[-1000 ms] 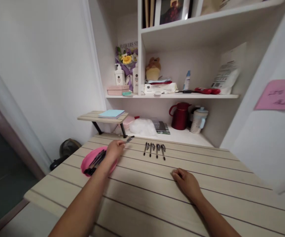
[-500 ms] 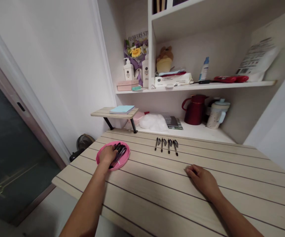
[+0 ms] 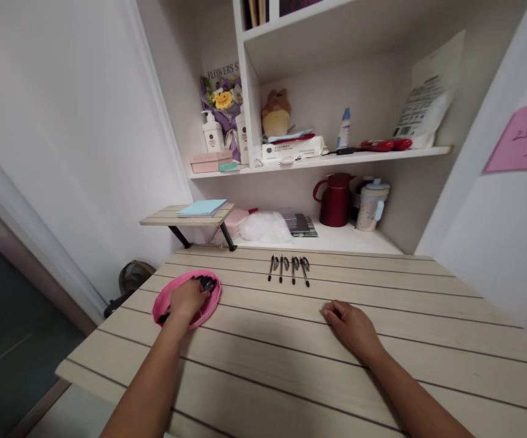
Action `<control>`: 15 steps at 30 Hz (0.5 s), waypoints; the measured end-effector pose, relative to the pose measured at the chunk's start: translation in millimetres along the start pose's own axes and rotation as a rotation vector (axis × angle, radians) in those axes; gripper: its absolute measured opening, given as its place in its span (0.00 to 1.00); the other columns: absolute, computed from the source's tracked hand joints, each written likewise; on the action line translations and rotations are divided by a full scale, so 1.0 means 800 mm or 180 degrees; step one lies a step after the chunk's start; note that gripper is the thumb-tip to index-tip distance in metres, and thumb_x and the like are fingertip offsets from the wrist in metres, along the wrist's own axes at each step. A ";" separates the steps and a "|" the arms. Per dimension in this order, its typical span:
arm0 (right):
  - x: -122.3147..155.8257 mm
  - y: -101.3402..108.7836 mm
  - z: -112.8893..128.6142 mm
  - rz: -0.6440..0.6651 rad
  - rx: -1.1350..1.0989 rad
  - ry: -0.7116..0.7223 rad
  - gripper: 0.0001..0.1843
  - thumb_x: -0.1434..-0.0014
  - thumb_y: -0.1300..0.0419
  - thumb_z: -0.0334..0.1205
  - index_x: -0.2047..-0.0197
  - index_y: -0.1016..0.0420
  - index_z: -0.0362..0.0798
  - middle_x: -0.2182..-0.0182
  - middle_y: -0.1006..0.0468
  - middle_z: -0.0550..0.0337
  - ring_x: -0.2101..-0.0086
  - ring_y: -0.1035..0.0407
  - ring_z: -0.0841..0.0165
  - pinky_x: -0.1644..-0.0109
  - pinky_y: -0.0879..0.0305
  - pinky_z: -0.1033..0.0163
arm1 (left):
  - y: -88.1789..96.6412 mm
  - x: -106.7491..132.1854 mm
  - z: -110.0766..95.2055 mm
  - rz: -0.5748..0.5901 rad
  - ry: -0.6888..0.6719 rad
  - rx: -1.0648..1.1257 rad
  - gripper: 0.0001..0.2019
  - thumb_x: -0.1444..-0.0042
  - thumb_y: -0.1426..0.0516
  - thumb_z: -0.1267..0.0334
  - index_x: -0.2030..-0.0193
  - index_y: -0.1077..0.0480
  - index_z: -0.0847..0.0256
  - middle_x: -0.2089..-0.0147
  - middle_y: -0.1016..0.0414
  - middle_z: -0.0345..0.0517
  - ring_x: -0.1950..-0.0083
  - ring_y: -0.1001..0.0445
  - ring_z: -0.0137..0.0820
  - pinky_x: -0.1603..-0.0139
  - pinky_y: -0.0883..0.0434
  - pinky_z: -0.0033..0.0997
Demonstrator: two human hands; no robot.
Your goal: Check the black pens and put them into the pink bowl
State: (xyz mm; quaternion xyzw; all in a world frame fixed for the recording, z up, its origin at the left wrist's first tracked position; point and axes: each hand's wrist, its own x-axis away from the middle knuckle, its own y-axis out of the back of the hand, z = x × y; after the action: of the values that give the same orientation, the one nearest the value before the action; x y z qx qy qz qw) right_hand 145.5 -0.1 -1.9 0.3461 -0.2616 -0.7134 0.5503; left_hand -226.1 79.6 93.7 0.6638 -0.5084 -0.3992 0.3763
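At the left of the desk, my left hand (image 3: 188, 299) reaches into a pink plate (image 3: 216, 299) with a raised rim. Its fingers are closed down among black pens (image 3: 206, 283); how many it grips is hidden under the palm. A dark end (image 3: 163, 317) pokes out by the wrist. My right hand (image 3: 348, 325) rests on the desk, fingers loosely curled with nothing visible in them. Beyond it, several black pens (image 3: 293, 271) lie in a row, each with a small dark piece like a cap (image 3: 306, 264) beside its upper end.
The slatted desk (image 3: 263, 377) meets a white shelf unit. A small raised stand (image 3: 163, 216) holds blue paper (image 3: 203, 207) at back left. Behind the desk are a white fluffy bundle (image 3: 266, 227), a red jug (image 3: 335, 201) and a pale lidded cup (image 3: 373, 205).
The view has swung to the right, so a pink note on the right wall now shows. My left hand has shifted within the plate, over the pens. My right hand stays resting.
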 end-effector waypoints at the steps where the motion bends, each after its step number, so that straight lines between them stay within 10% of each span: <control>1: 0.000 0.000 0.001 0.0008 0.0008 -0.0008 0.14 0.48 0.51 0.47 0.74 0.29 0.51 0.74 0.24 0.61 0.71 0.32 0.66 0.69 0.45 0.64 | 0.000 0.002 -0.007 -0.0031 -0.0041 0.0033 0.08 0.58 0.41 0.62 0.78 0.33 0.63 0.77 0.30 0.50 0.63 0.30 0.47 0.64 0.40 0.39; 9: -0.008 0.001 0.013 -0.0010 0.0334 -0.0322 0.15 0.45 0.52 0.48 0.75 0.30 0.50 0.76 0.24 0.59 0.72 0.32 0.66 0.71 0.48 0.65 | -0.074 0.033 -0.130 0.0537 -0.0891 0.1078 0.08 0.52 0.45 0.59 0.69 0.29 0.61 0.72 0.28 0.43 0.69 0.31 0.28 0.68 0.37 0.25; 12: -0.034 -0.001 0.029 0.0054 0.0502 -0.0495 0.16 0.45 0.51 0.49 0.74 0.29 0.49 0.73 0.23 0.54 0.70 0.30 0.64 0.70 0.46 0.64 | -0.125 0.051 -0.178 0.1877 -0.0101 0.3320 0.12 0.58 0.41 0.58 0.69 0.30 0.65 0.78 0.31 0.42 0.76 0.33 0.25 0.77 0.41 0.22; 15: -0.069 -0.008 0.046 0.0011 0.0689 -0.0687 0.14 0.46 0.49 0.46 0.69 0.27 0.46 0.69 0.23 0.47 0.66 0.29 0.61 0.67 0.43 0.62 | -0.160 0.060 -0.203 0.1934 0.0079 0.3741 0.16 0.61 0.39 0.56 0.68 0.30 0.65 0.81 0.34 0.39 0.79 0.35 0.23 0.78 0.41 0.21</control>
State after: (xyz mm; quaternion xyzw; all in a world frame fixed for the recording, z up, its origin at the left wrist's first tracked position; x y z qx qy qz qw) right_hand 121.7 54.4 27.8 0.3242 -0.3953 -0.7131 0.4796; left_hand -21.8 73.4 35.3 0.5903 -0.8018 0.0762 0.0532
